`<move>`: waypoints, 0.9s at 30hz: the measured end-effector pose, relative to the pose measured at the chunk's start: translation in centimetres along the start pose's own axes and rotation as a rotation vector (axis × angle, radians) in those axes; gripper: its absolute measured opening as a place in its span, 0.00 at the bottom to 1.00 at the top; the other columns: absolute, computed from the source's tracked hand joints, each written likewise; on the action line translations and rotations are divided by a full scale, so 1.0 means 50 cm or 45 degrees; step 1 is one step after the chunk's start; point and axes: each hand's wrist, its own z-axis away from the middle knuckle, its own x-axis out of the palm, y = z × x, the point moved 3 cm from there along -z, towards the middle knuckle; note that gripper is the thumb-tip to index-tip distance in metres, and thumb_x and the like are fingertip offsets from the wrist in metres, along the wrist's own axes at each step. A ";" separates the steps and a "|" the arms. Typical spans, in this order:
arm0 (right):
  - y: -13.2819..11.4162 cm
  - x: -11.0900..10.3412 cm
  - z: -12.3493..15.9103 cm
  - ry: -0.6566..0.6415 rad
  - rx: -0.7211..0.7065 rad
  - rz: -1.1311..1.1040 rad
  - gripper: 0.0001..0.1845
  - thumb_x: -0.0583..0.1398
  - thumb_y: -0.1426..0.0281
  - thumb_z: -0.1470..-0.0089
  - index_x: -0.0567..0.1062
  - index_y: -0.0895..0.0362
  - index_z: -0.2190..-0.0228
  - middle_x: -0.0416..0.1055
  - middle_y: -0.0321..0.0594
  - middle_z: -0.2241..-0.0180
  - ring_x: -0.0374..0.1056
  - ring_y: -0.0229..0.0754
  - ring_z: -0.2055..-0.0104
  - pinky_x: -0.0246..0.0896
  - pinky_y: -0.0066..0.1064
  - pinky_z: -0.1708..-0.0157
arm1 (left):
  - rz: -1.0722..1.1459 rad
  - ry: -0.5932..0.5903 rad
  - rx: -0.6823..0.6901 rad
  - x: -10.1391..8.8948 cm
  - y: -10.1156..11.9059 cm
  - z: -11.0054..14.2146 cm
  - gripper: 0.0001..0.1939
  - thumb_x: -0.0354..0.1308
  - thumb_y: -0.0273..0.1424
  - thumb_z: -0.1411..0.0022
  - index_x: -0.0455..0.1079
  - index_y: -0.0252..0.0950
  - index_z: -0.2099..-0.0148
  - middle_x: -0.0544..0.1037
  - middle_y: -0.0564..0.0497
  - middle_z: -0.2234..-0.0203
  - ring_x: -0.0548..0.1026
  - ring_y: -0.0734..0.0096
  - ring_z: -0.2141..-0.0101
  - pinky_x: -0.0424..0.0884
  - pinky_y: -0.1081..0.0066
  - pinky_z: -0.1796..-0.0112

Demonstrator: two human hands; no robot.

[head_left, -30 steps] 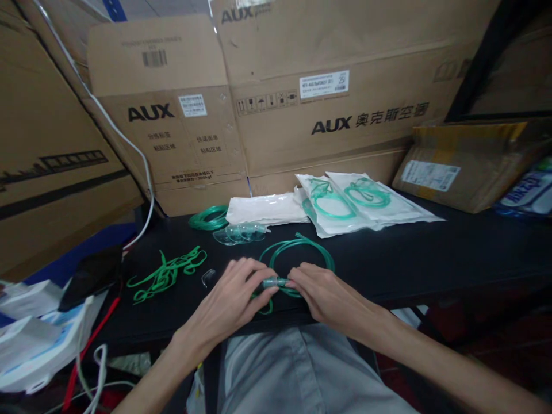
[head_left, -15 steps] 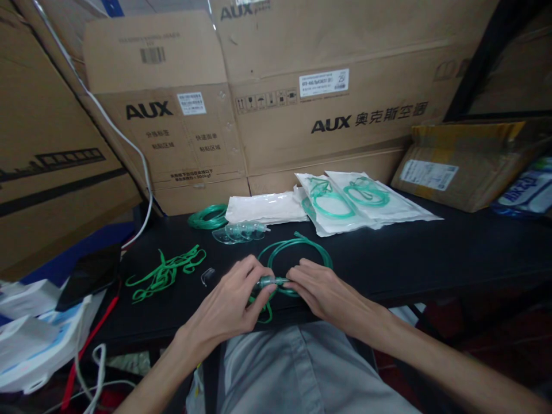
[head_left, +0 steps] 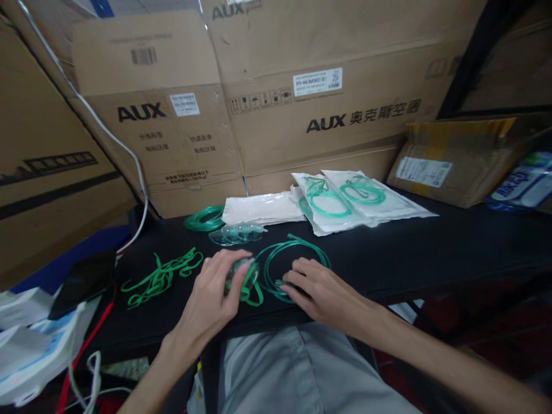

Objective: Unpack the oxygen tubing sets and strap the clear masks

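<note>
My left hand (head_left: 215, 287) is closed round a clear oxygen mask (head_left: 250, 272), thumb and fingers on its sides. A green elastic strap (head_left: 257, 296) hangs from the mask toward the tabletop. My right hand (head_left: 317, 287) pinches the near end of a coiled green tube (head_left: 268, 265) between thumb and fingers. The tube runs from beside the mask into loops on the black table. Behind my left hand lie several nested clear masks (head_left: 236, 234). Loose green straps (head_left: 161, 277) lie tangled to its left.
Green tubing coils (head_left: 202, 218) and white packets (head_left: 263, 208) lie along the back, beside white packages with green tubing (head_left: 330, 206). Large cardboard boxes (head_left: 276, 132) wall off the rear. A smaller box (head_left: 457, 167) stands right; a power strip (head_left: 38, 356) and cables occupy the left.
My hands have moved apart from the connector they both held. The left hand has shifted left and now holds the mask; the right keeps the tube end. The view has shifted slightly.
</note>
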 end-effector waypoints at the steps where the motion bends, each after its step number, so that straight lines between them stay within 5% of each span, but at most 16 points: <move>1: -0.002 -0.001 0.000 -0.005 -0.010 0.013 0.08 0.55 0.70 0.33 0.74 0.57 0.61 0.71 0.41 0.63 0.66 0.42 0.59 0.61 0.35 0.57 | 0.014 -0.016 -0.098 -0.001 -0.007 -0.003 0.10 0.48 0.34 0.27 0.68 0.41 0.49 0.77 0.49 0.55 0.74 0.62 0.54 0.64 0.61 0.50; 5: -0.009 -0.017 0.009 -0.024 -0.058 0.118 0.09 0.57 0.67 0.34 0.75 0.57 0.57 0.71 0.42 0.61 0.66 0.45 0.58 0.60 0.39 0.56 | -0.036 -0.195 -0.357 -0.007 -0.034 -0.014 0.14 0.46 0.41 0.27 0.72 0.43 0.53 0.80 0.52 0.57 0.76 0.61 0.56 0.65 0.60 0.50; 11: -0.015 -0.032 0.055 -0.019 -0.046 0.275 0.17 0.60 0.60 0.37 0.72 0.56 0.52 0.72 0.44 0.57 0.66 0.50 0.54 0.59 0.44 0.54 | -0.277 -0.124 -0.106 -0.019 0.025 -0.066 0.13 0.50 0.38 0.28 0.73 0.40 0.52 0.78 0.47 0.52 0.73 0.58 0.52 0.66 0.58 0.49; 15: -0.013 -0.032 0.078 0.001 -0.027 0.372 0.15 0.60 0.67 0.36 0.71 0.58 0.49 0.72 0.45 0.57 0.67 0.50 0.55 0.60 0.45 0.55 | -0.233 -0.333 0.291 0.044 0.093 -0.123 0.15 0.50 0.31 0.27 0.69 0.37 0.42 0.75 0.46 0.46 0.72 0.61 0.47 0.67 0.60 0.46; 18: -0.015 -0.034 0.082 -0.009 -0.048 0.386 0.15 0.58 0.73 0.36 0.71 0.59 0.48 0.73 0.46 0.56 0.67 0.51 0.54 0.60 0.46 0.54 | -0.268 -0.449 0.482 0.110 0.102 -0.160 0.20 0.50 0.25 0.29 0.65 0.35 0.37 0.71 0.42 0.42 0.71 0.58 0.44 0.68 0.61 0.47; 22: -0.018 -0.039 0.080 0.003 -0.047 0.336 0.17 0.59 0.79 0.39 0.72 0.58 0.49 0.73 0.44 0.56 0.67 0.50 0.54 0.61 0.45 0.54 | -0.348 -0.592 0.466 0.162 0.085 -0.195 0.16 0.50 0.24 0.30 0.73 0.35 0.45 0.77 0.42 0.54 0.78 0.60 0.58 0.72 0.65 0.59; 27: -0.019 -0.048 0.082 0.066 -0.021 0.297 0.18 0.58 0.84 0.44 0.73 0.58 0.53 0.72 0.44 0.59 0.66 0.48 0.57 0.59 0.41 0.57 | -0.326 -0.583 0.370 0.147 0.072 -0.205 0.12 0.49 0.26 0.29 0.75 0.32 0.56 0.77 0.43 0.62 0.77 0.59 0.62 0.71 0.65 0.60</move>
